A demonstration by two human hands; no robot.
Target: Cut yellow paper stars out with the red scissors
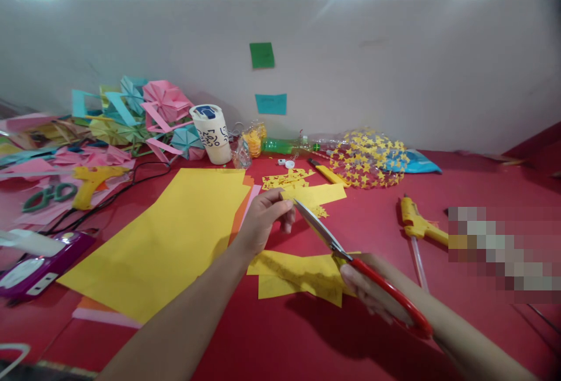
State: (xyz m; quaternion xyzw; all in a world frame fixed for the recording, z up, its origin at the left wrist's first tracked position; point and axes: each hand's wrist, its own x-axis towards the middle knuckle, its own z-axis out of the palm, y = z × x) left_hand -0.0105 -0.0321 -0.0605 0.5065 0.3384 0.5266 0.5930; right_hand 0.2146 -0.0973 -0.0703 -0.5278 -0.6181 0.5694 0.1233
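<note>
My left hand (267, 217) pinches the left end of a yellow paper strip (322, 194), held up over the red table. In my right hand (368, 290) are red-handled scissors (381, 281), their blades pointing up and left so the tips meet the strip near my left fingers. Below the blades lie several overlapping yellow paper pieces (302, 279), some with dark pencil-like smudges. Beyond the strip is a punched yellow sheet (284, 179) with small cut stars, partly hidden by the strip.
Large yellow sheets (175, 235) lie at left over orange and pink ones. A yellow glue gun (414, 220) rests at right, another glue gun (90, 185) at left. Behind stand a white cup (213, 135), a green bottle (280, 146) and a star-covered bundle (368, 159) near the wall.
</note>
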